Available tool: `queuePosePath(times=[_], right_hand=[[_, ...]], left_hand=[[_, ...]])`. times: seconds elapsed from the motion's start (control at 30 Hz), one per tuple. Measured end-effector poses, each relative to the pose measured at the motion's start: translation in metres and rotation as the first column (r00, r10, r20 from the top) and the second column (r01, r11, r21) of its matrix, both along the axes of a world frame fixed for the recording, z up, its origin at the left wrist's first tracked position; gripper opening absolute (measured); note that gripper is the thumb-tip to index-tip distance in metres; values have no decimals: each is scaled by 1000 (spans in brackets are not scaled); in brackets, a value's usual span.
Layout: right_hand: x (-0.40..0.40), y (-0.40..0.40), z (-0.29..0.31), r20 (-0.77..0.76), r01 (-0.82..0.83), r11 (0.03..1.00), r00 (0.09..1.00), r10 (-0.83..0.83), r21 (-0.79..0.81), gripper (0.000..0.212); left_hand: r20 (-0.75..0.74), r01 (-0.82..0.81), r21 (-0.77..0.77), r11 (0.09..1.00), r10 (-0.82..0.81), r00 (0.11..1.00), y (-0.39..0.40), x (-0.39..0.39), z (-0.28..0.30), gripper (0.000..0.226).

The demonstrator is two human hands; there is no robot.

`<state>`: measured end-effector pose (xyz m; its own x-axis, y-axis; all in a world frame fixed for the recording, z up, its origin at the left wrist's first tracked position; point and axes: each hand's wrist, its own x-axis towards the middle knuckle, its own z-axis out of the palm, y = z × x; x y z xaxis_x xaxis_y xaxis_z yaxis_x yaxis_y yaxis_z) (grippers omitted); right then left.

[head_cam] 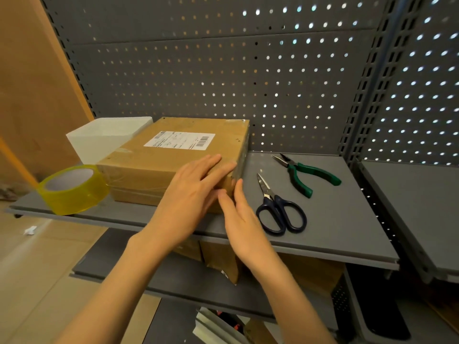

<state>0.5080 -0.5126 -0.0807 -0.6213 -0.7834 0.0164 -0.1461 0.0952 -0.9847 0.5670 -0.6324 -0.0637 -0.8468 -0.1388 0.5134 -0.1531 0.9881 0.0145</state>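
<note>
Box (171, 167) on shelf (335, 219), near corner under both hands: left hand (188, 192) flat on top, right hand (238, 214) flat against side, fingers straight, neither gripping.

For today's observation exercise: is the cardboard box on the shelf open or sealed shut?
Shut: the cardboard box lies flat-topped, clear tape over its edges, shipping label intact on top.

On a grey metal shelf (330, 219), a left hand (191, 192) lies flat on the near right corner of a taped brown cardboard box (154, 165) while a right hand (238, 219) touches its side with straight fingers, near dark-blue-handled scissors (278, 207) and green-handled pliers (303, 175).
</note>
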Motion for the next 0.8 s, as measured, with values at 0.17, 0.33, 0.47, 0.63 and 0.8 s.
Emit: queuePosePath(times=[0.17,0.33,0.47,0.63,0.8], right_hand=[[-16,3,20,27,101,995,995,-101,-11,65],[-28,-15,35,57,115,993,992,-115,12,68],[-30,-40,28,268,132,991,954,-132,21,78],[-33,-51,14,449,204,978,878,-165,-39,87],[-26,-48,16,517,245,959,845,-138,-145,54]], left_hand=[[-133,-170,236,957,205,970,-17,26,0,62],[-227,-343,596,726,561,796,-62,63,6,60],[-156,-236,808,540,582,798,-88,69,11,70],[-152,-65,941,331,589,794,-102,58,10,66],[-231,82,958,276,565,792,-104,56,5,57]])
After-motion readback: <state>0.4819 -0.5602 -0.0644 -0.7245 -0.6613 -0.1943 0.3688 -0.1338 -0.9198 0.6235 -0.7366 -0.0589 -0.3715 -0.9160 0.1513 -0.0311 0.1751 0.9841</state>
